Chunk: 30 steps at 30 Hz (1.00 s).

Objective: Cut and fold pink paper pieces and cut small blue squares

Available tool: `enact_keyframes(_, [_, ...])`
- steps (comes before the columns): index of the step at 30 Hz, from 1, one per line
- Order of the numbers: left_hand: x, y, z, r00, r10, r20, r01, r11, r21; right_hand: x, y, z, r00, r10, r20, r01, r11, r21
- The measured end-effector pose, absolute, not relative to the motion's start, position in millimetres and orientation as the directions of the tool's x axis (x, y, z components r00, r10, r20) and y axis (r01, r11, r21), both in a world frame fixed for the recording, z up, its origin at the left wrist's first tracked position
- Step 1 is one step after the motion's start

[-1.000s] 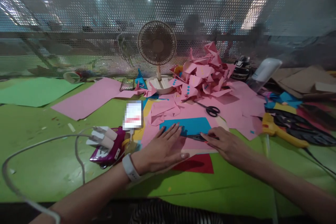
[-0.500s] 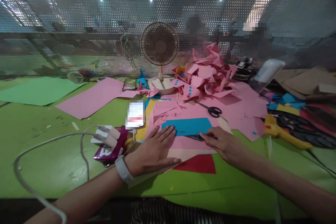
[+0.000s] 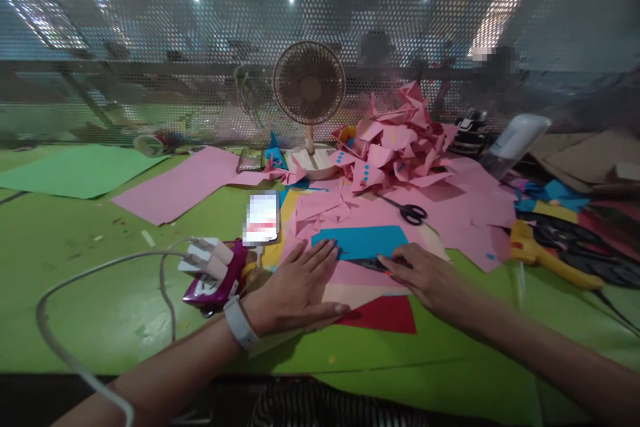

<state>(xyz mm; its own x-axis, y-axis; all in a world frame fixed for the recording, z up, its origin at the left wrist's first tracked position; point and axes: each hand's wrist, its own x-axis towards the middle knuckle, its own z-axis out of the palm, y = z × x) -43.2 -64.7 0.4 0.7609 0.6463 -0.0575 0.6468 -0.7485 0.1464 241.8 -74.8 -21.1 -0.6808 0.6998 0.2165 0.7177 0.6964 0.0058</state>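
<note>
A blue sheet of paper (image 3: 374,241) lies on layered pink and cream sheets in front of me. My left hand (image 3: 305,287) is spread flat, with its fingertips on the blue sheet's left end and its palm over the paper below. My right hand (image 3: 425,277) is closed around a slim dark tool (image 3: 373,263) at the front edge of the blue sheet. Its kind is hard to make out, as the fingers cover much of it. Under the stack, a red sheet (image 3: 385,315) sticks out toward me.
A pile of folded pink paper shapes (image 3: 395,147) stands beside a small fan (image 3: 310,83). Black-handled scissors (image 3: 413,213) lie behind the blue sheet. Left are a phone (image 3: 263,217), white plugs (image 3: 207,260) and a cable; right, a yellow-handled tool (image 3: 550,260) and a bottle (image 3: 517,140).
The whole view has shifted slightly, with things appearing a little further right. Both hands keep nearly the same places on the paper, and the right still grips the dark tool.
</note>
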Motion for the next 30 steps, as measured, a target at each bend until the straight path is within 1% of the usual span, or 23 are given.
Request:
enact_keyframes(7, [-43,-65,0,0.757,0.651,-0.056,0.651,-0.745,0.148,238,-72,-24,-0.690,0.692,0.212,0.711,0.703,0.020])
enact_keyframes(14, [-44,-65,-1,0.754,0.655,-0.052,0.654,-0.742,0.144,233,-73,-22,-0.694,0.686,0.218,0.700,0.714,-0.015])
enact_keyframes(19, [-39,-66,1,0.751,0.657,-0.069,0.659,-0.740,0.134,238,-73,-19,-0.690,0.676,0.259,0.704,0.709,0.024])
enact_keyframes(22, [-35,-67,3,0.754,0.650,-0.089,0.655,-0.739,0.155,241,-72,-18,-0.682,0.680,0.268,0.714,0.699,0.042])
enact_keyframes(25, [-36,-67,7,0.747,0.657,-0.103,0.664,-0.726,0.180,243,-74,-18,-0.678,0.681,0.276,0.714,0.700,0.025])
enact_keyframes(30, [-51,-69,14,0.716,0.684,-0.136,0.698,-0.699,0.159,242,-77,-19,-0.668,0.704,0.243,0.723,0.691,-0.013])
